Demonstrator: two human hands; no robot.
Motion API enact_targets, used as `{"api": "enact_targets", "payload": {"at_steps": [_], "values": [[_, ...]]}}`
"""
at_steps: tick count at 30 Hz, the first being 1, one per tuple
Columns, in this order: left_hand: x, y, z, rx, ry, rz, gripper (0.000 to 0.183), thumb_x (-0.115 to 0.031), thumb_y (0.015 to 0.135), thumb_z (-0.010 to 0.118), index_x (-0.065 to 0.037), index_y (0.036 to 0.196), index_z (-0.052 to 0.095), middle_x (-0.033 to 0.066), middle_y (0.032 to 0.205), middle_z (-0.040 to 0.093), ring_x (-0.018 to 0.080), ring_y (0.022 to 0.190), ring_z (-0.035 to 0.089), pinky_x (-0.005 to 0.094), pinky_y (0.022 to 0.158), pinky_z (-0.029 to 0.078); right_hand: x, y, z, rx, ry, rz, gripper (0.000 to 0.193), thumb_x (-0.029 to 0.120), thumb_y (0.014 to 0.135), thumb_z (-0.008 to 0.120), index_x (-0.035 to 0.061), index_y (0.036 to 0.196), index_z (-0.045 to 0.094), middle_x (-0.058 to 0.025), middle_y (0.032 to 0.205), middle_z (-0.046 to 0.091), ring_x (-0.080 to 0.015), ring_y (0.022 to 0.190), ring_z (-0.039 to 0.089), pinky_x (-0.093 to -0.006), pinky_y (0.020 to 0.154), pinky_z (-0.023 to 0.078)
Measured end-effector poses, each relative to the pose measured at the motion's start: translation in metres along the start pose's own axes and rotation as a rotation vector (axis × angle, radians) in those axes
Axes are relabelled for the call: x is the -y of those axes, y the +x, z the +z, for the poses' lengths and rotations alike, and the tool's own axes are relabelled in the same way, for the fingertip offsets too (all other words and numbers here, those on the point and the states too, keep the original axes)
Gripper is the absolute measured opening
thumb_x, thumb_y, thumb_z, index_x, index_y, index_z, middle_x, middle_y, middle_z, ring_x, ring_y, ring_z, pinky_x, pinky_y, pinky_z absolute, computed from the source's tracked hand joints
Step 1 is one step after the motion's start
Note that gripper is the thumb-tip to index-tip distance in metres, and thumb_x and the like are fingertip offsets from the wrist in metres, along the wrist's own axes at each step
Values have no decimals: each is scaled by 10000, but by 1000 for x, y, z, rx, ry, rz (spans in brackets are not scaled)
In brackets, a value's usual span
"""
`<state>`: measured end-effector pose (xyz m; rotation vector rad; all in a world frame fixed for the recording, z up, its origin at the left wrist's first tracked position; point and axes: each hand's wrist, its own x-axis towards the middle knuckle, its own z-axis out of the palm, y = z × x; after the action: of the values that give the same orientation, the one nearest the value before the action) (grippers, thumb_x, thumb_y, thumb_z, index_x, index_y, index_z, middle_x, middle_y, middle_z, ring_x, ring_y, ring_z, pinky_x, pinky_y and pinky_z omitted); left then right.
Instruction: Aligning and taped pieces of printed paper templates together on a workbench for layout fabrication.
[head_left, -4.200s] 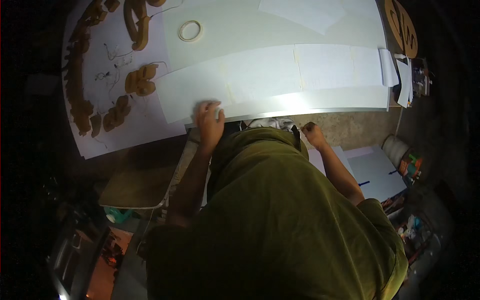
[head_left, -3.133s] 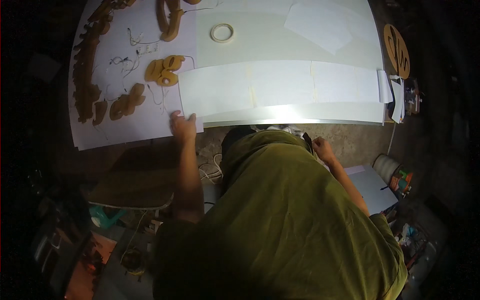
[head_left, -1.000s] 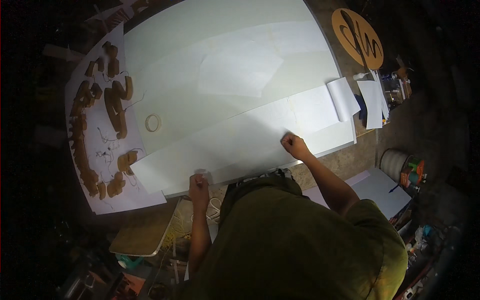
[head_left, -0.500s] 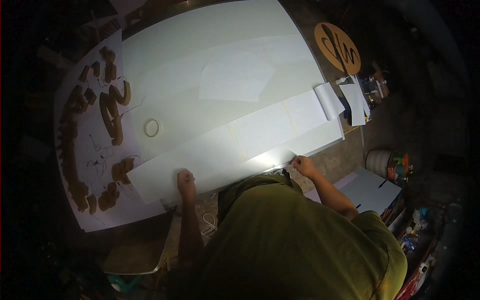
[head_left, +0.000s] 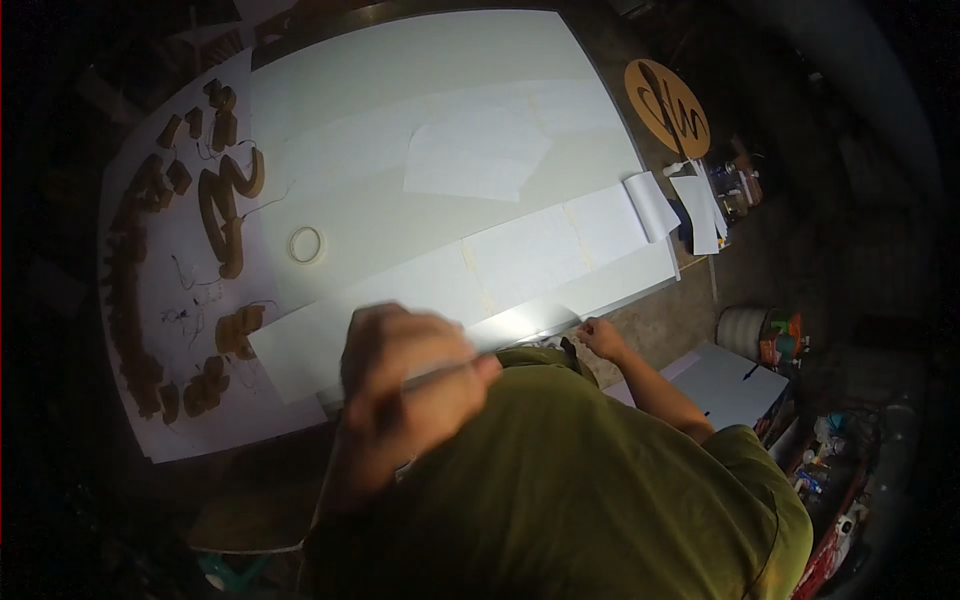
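My left hand (head_left: 410, 375) is raised close to the camera and blurred, over the near edge of the table. Its fingers are curled together; a thin greyish strip shows between them, too smeared to name. Low at the table's near edge is my right hand (head_left: 600, 338), fingers pinched, and what they hold is too small to make out. In front of both hands a long strip of white paper (head_left: 530, 248) lies slantwise, with yellowish tape bands across it and a rolled right end (head_left: 652, 207). Bright light glares off the surface near my right hand.
A roll of tape (head_left: 306, 245) lies on the white board (head_left: 345, 130), beyond it a cut paper sheet (head_left: 475, 160). Brown letter-shaped pieces (head_left: 222, 215) with thin wires cover the left sheet. At right stand a round orange sign (head_left: 667, 108) and a white spool (head_left: 743, 332).
My left hand has risen from the paper strip toward the camera and moved right, and now looks large and blurred. My right hand stays at the table edge. The whole view has shifted slightly.
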<state>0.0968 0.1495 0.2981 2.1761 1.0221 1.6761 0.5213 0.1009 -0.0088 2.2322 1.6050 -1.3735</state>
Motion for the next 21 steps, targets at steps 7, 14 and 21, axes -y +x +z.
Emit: {"api": "enact_targets", "payload": {"at_steps": [7,14,21], "values": [[-16,44,-88,165,208,743,398,-407,929,599,-128,1184,475,-29,1187,537,183,1001,580,382,909,430,35,2,-9,-64,-80,-168,299,280,900,668,-8,979,674,-151,852,689,-237,776,660,-376,723,526],[-74,8,-31,209,44,189,384,-185,729,860,-163,902,518,-38,901,578,183,760,620,373,654,442,25,-9,0,-61,-53,-135,276,227,879,699,-30,977,679,-170,886,714,-250,829,691,-379,752,540],[20,-89,40,252,50,-412,241,-30,767,765,-72,872,552,60,840,596,274,757,588,366,692,448,-8,-10,4,-46,-44,-73,271,218,888,694,-33,988,677,-159,843,709,-218,746,680,-364,699,540]]}}
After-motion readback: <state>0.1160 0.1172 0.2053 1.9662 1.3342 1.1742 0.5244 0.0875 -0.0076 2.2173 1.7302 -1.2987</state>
